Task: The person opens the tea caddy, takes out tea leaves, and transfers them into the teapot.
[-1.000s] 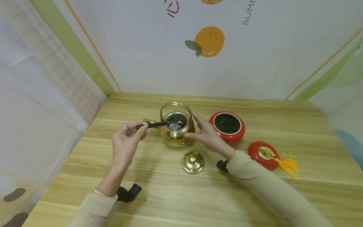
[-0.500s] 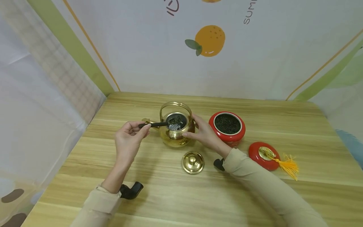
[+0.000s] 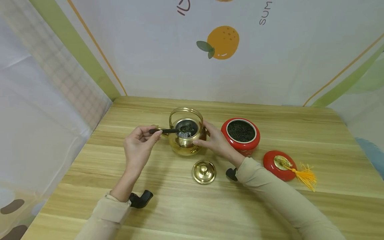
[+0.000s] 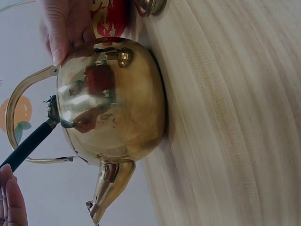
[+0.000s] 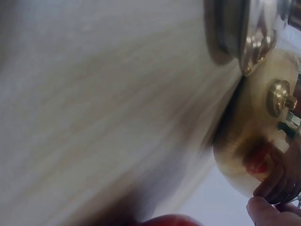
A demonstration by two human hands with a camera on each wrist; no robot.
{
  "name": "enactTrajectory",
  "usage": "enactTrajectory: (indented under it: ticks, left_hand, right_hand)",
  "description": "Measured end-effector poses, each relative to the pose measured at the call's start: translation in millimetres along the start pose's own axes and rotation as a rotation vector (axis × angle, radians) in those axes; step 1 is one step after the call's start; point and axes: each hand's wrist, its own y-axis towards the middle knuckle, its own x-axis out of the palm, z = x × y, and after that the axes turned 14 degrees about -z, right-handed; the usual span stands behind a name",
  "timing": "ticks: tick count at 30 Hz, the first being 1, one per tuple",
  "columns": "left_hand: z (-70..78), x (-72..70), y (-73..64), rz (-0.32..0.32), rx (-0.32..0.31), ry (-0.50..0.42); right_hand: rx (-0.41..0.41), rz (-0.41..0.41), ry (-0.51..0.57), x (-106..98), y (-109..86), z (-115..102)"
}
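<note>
My left hand [image 3: 138,145] pinches the dark handle of a tea scoop [image 3: 163,131] between thumb and fingers. The scoop reaches over the rim of a brass teapot [image 3: 182,148], which stands upright with its lid off and its spout to the left. In the left wrist view dark tea leaves [image 4: 52,107] cluster around the scoop's tip at the opening. Inside the pot a perforated strainer [image 3: 185,134] shows below the leaves. My right hand [image 3: 216,140] holds the pot's right side, thumb on the front, fingers partly hidden behind.
The brass lid [image 3: 204,172] lies in front of the pot. To the right stands an open red jar [image 3: 246,146] of dark tea leaves, its tasselled red lid [image 3: 277,166] beside it. Black wrist-mounted pieces [image 3: 142,199] show by both cuffs. A printed cloth [image 3: 168,66] hangs behind the table.
My left hand has moved slightly right with the scoop, and its handle lies more level. The right hand has settled closer around the pot's side.
</note>
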Motion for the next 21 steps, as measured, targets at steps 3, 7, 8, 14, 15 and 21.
enactTrajectory:
  ticks: [3, 7, 8, 14, 15, 21]
  left_hand:
    - [-0.9, 1.3, 0.1, 0.004, 0.012, 0.027]
    - [-2.9, 3.1, -0.2, 0.001, 0.043, 0.062]
    - [-3.1, 3.5, -0.4, -0.001, 0.051, 0.065]
    - [-4.5, 6.2, -0.3, -0.007, 0.082, 0.073]
    - [-5.0, 6.6, 0.0, -0.008, 0.085, 0.078]
    - [-5.2, 8.6, -0.1, -0.008, 0.103, 0.126]
  right_hand:
    - [-0.011, -0.003, 0.008, -0.1, 0.5, 1.4]
    - [-0.024, -0.006, 0.018, -0.3, 1.0, 3.1]
    - [-0.025, -0.006, 0.020, -0.3, 1.0, 3.1]
    - [-0.025, -0.004, 0.023, -0.3, 0.6, 1.7]
    - [-0.025, -0.004, 0.022, -0.2, 0.4, 1.7]
    - [-0.019, -0.005, 0.003, 0.0, 0.0, 1.2]
